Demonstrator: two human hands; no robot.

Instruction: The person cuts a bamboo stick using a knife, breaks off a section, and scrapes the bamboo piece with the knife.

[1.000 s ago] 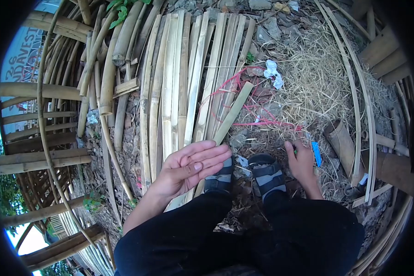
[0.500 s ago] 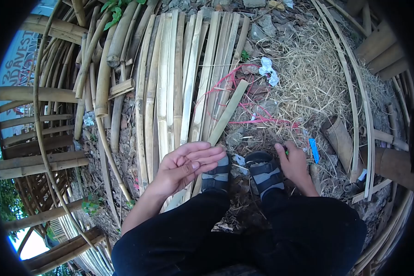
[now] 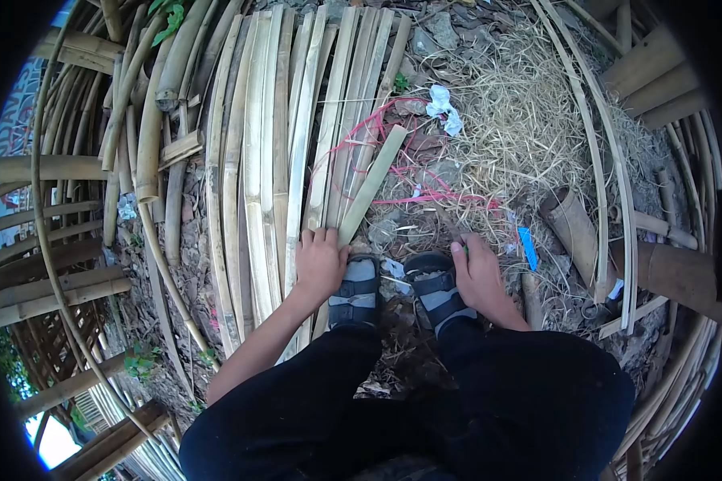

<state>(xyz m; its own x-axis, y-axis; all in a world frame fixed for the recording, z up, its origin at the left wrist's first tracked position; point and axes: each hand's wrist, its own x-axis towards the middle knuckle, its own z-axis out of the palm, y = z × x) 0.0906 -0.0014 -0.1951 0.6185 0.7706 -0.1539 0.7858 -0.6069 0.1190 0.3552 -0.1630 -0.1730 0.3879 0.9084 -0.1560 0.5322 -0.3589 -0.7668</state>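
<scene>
My left hand point(image 3: 322, 263) is palm down with its fingers curled over the bamboo strips, the thumb beside a greenish bamboo strip point(image 3: 375, 183) that slants across the others. What lies under the palm is hidden. Close by on the right, my right hand point(image 3: 479, 274) is closed around what looks like a knife point(image 3: 456, 232); a bit of green shows at its handle and the thin blade points forward. Split bamboo strips point(image 3: 257, 160) lie side by side in front of my left hand. Pink twine point(image 3: 437, 197) is tangled beyond both hands.
My sandalled feet point(image 3: 354, 293) stand between the hands. Dry straw point(image 3: 529, 136) covers the ground at the right, with a white crumpled scrap point(image 3: 444, 111) and a blue scrap point(image 3: 528, 247). Bamboo poles point(image 3: 148, 152) lie at the left; a bamboo piece point(image 3: 571, 228) lies at the right.
My left hand has turned from palm up and come down onto the bamboo strips. The knife's blade now shows ahead of my right hand. The whole view has shifted slightly.
</scene>
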